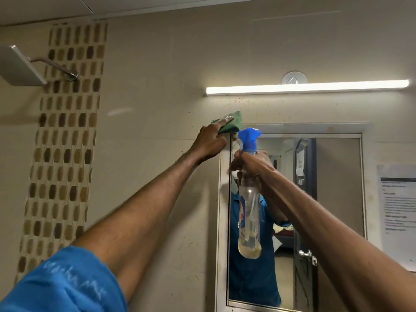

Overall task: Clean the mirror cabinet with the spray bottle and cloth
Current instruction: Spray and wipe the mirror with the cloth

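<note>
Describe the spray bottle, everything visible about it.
The spray bottle is clear plastic with a blue trigger head and a partly visible label on its side. It hangs roughly upright in front of the mirror cabinet's left edge. A little yellowish liquid sits at the bottom; the rest looks empty, with a dip tube running down inside. The right hand grips its neck just below the head. Nothing else touches it.

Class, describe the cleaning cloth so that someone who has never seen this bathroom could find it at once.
Find the mirror cabinet on the beige wall, below the lit tube light. At its top left corner, the left hand presses a folded cloth onto the cabinet's top edge. It is the only green thing there; the spray bottle beside it is clear with a blue head.
</note>
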`<state>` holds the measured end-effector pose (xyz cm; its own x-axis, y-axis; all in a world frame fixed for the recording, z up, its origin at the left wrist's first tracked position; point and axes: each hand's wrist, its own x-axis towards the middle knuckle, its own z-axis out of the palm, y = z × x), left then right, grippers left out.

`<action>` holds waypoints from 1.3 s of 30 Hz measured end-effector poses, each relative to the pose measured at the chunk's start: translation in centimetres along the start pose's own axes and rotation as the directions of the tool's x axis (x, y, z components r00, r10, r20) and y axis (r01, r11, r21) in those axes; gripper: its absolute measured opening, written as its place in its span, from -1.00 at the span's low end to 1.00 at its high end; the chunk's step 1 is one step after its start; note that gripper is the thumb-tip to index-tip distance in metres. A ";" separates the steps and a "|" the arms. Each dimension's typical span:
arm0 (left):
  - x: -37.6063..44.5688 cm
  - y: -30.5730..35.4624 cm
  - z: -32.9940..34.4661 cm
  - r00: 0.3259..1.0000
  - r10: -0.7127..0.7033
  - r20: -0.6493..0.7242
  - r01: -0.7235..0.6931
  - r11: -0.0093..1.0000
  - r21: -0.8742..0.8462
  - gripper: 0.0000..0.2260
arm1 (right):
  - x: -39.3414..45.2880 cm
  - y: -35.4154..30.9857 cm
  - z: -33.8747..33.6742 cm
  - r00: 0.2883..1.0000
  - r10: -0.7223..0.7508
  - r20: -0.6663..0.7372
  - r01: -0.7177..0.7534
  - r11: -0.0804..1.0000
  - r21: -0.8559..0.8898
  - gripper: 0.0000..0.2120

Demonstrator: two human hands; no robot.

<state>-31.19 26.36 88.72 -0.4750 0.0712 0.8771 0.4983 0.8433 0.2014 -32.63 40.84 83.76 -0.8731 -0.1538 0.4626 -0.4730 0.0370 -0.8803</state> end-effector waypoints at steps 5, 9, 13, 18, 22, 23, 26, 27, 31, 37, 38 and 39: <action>-0.2 -0.8 0.4 1.000 0.023 -0.002 -0.023 0.999 0.032 -0.40 | 0.0 0.5 0.2 1.000 0.013 0.015 -0.013 0.999 0.034 -0.83; -0.7 -1.3 0.9 0.999 0.042 0.000 -0.042 0.998 0.043 -0.38 | -0.6 1.8 0.5 0.997 0.053 0.048 -0.054 0.998 0.014 -0.84; -1.2 -1.5 1.1 0.999 0.046 0.013 -0.047 0.996 0.075 -0.39 | -1.0 3.1 0.4 0.993 0.011 0.119 -0.021 0.996 0.084 -0.91; -2.6 -1.9 1.7 0.995 0.091 0.030 -0.094 0.989 0.116 -0.37 | -2.1 4.7 1.0 0.992 0.015 0.122 -0.026 0.996 0.088 -0.79; -3.9 -2.3 2.6 0.990 0.133 0.041 -0.137 0.982 0.133 -0.38 | -3.0 6.3 1.5 0.997 0.052 0.060 -0.054 0.998 0.035 -0.83; -4.3 -2.4 2.8 0.989 0.138 0.043 -0.143 0.981 0.132 -0.40 | -3.2 6.8 1.6 0.998 0.043 0.045 -0.044 0.999 0.027 -0.86; -5.4 -2.5 3.1 0.987 0.149 0.058 -0.156 0.977 0.146 -0.43 | -3.6 7.9 1.6 0.999 -0.005 0.037 0.003 0.999 0.050 -0.88; -5.6 -2.5 3.2 0.986 0.152 0.063 -0.161 0.974 0.160 -0.43 | -3.8 8.1 1.6 0.999 -0.014 0.052 0.011 0.998 0.055 -0.87; -6.8 -2.5 3.5 0.981 0.174 0.091 -0.190 0.956 0.224 -0.46 | -4.8 8.9 1.8 0.999 -0.020 0.027 0.021 0.999 -0.037 -0.89; -8.6 -2.3 4.5 0.980 0.180 0.090 -0.200 0.920 0.336 -0.49 | -6.1 10.9 1.8 0.999 0.042 0.021 -0.043 0.997 0.058 -0.87; -8.9 -2.3 4.8 0.979 0.184 0.086 -0.202 0.914 0.352 -0.49 | -6.4 11.4 1.8 0.998 0.055 0.032 -0.057 0.997 0.057 -0.87; -9.2 -2.3 5.0 0.980 0.183 0.082 -0.201 0.910 0.363 -0.48 | -6.6 11.9 1.9 0.997 0.065 0.029 -0.065 0.998 0.024 -0.89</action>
<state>-31.58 26.47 78.01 -0.4337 0.2680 0.8603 0.2855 0.9464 -0.1508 -32.28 40.46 70.09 -0.8980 -0.1799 0.4015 -0.4119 0.0234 -0.9109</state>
